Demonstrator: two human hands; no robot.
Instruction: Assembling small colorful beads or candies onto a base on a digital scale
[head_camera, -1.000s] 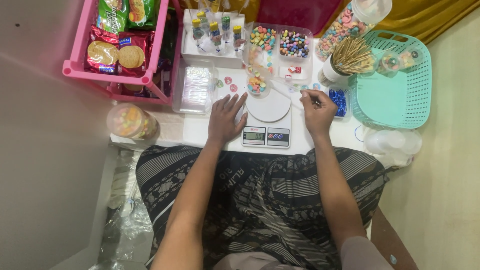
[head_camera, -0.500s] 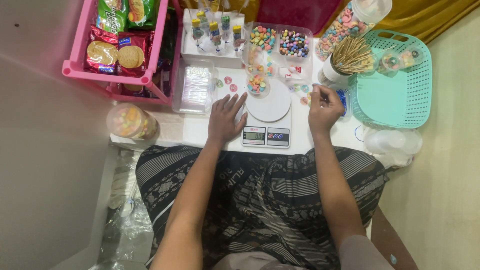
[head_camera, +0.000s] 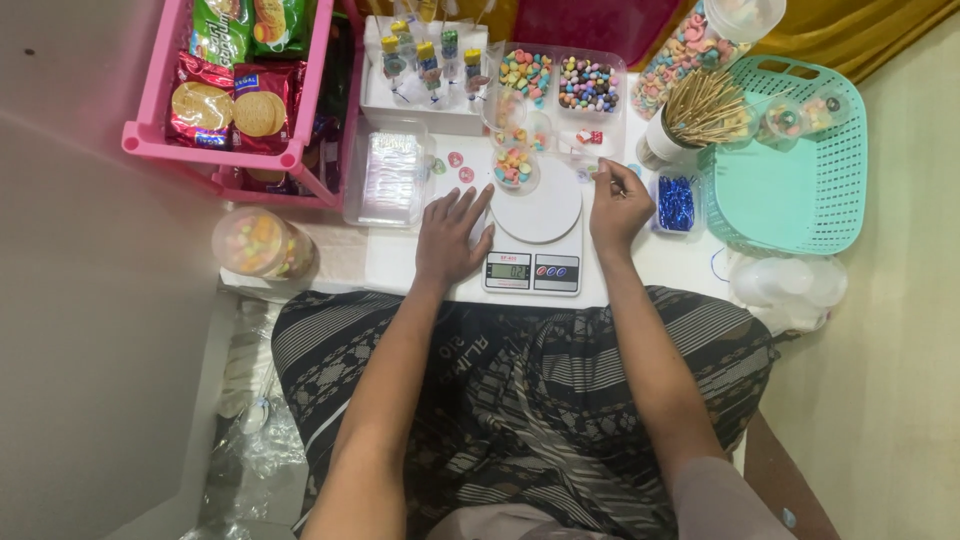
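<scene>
My left hand (head_camera: 450, 236) lies flat on the white table, fingers spread, just left of a small digital kitchen scale (head_camera: 533, 265) with a round white platter. Right of the platter, my right hand (head_camera: 617, 206) has its fingertips pinched together on something too small to make out. A small clear cup of coloured candies (head_camera: 514, 168) stands just beyond the scale, between both hands.
A clear divided box of coloured candies (head_camera: 560, 82) sits behind the scale. A pink rack of snack packets (head_camera: 235, 95) is at the left, a teal basket (head_camera: 790, 165) at the right, beside a cup of wooden sticks (head_camera: 690, 115). A candy jar (head_camera: 255, 243) lies near the table's left edge.
My right hand has moved a little up and away from the scale's side, its fingertips drawing together. The left hand has stayed flat in place.
</scene>
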